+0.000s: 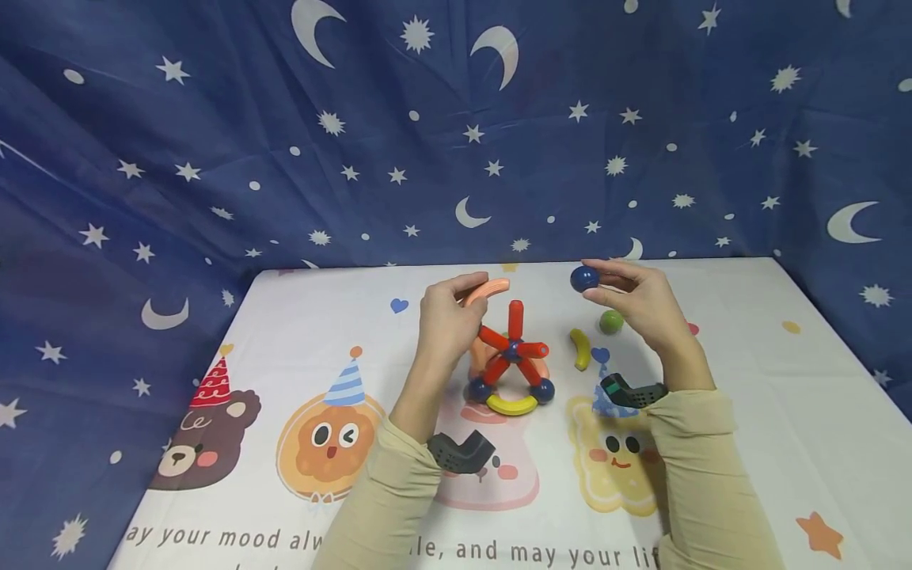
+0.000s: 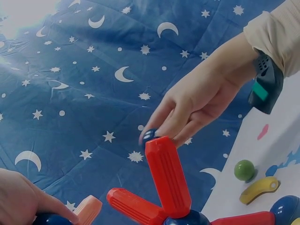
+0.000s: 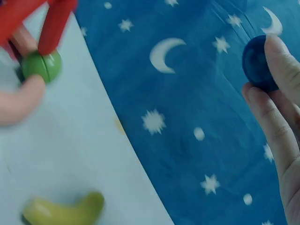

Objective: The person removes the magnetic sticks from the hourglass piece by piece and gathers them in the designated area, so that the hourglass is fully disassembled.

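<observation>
My left hand point(image 1: 450, 317) pinches a peach curved rod point(image 1: 496, 286) at the upper left of a built frame. In the left wrist view, a dark blue ball point(image 2: 52, 219) shows under its fingers. The frame has red rods point(image 1: 516, 321) spreading from a central blue ball point(image 1: 513, 351). Two lower blue balls are bridged by a yellow curved rod point(image 1: 511, 405). To the right, raised apart from the frame, my right hand point(image 1: 641, 305) holds a blue ball point(image 1: 584, 278) between thumb and fingers. The frame's far side is partly hidden; a green ball point(image 3: 44, 65) shows there in the right wrist view.
Right of the frame lie a loose yellow curved rod point(image 1: 581, 349) and a loose green ball point(image 1: 610, 321). All stand on a white printed tablecloth point(image 1: 748, 443). A blue star-patterned curtain point(image 1: 399, 119) hangs behind the table's far edge.
</observation>
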`<move>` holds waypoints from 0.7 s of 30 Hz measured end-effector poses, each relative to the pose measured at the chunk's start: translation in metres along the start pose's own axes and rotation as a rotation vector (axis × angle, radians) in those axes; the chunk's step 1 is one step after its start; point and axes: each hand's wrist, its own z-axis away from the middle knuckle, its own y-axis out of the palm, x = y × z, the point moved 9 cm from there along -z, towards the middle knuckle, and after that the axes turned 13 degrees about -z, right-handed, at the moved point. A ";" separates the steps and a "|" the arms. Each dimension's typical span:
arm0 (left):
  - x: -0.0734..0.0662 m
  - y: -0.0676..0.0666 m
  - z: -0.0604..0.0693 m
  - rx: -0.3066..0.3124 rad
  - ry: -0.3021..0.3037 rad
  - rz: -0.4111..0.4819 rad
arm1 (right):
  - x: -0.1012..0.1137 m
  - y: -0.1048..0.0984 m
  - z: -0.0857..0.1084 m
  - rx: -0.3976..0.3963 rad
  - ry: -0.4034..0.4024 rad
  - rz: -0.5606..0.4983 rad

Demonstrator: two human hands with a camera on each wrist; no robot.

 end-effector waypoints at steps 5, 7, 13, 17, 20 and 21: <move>0.001 0.001 0.000 0.007 -0.010 0.013 | -0.014 -0.034 0.004 -0.061 -0.022 0.096; 0.002 0.000 0.000 0.007 -0.013 0.016 | -0.026 -0.046 0.004 -0.076 -0.020 0.132; 0.002 0.001 -0.001 0.009 -0.013 0.010 | -0.076 -0.074 0.007 -0.083 0.102 0.212; 0.003 0.001 -0.002 0.012 -0.013 0.016 | -0.101 -0.078 0.007 -0.051 0.116 0.257; 0.002 0.001 -0.001 0.009 -0.009 0.018 | -0.114 -0.077 0.005 -0.045 0.137 0.270; 0.001 0.001 -0.001 0.008 -0.008 0.018 | -0.117 -0.077 0.005 -0.047 0.151 0.266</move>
